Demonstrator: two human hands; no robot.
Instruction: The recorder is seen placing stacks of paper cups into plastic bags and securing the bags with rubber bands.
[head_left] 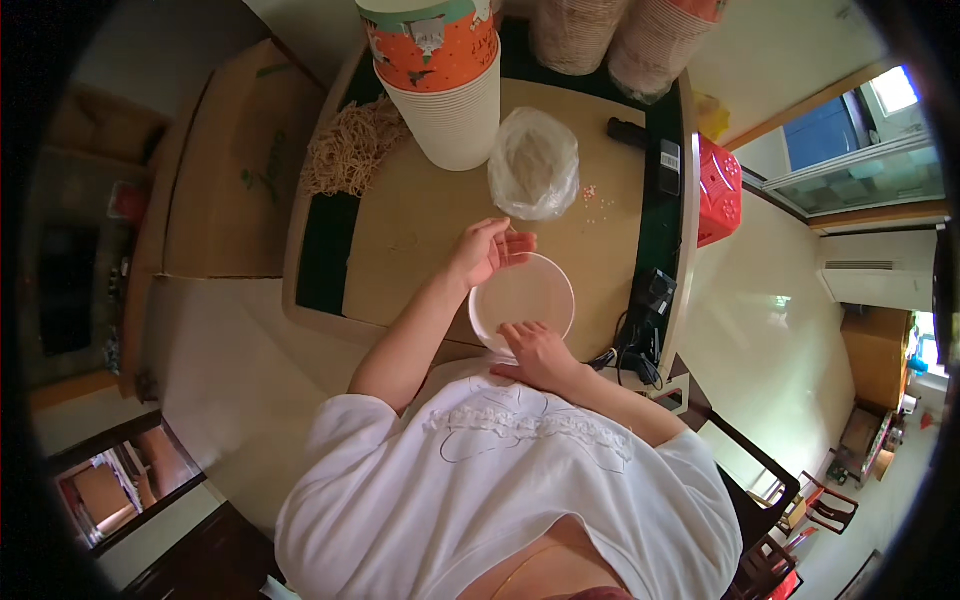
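Note:
A white paper bucket (545, 290) is tilted against my front at the near edge of the table, its round mouth facing up toward me. My right hand (540, 355) grips its near rim, fingers inside and thumb outside. At the far-left rim is my left hand (490, 252), thumb and forefinger pinched together and the other fingers stretched over the rim. Anything in that pinch is too small to make out. Just beyond lies an open clear plastic bag (535, 165). Small pink bits (592, 197) are scattered to its right.
A tall stack of paper buckets (450, 120) stands at the back, beside a heap of beige cords (352, 150). Plastic-wrapped stacked cups (665, 40) are farther right. Black adapters with cables (655, 300) line the right edge, near a red stool (718, 190). A large cardboard box (225, 180) is left.

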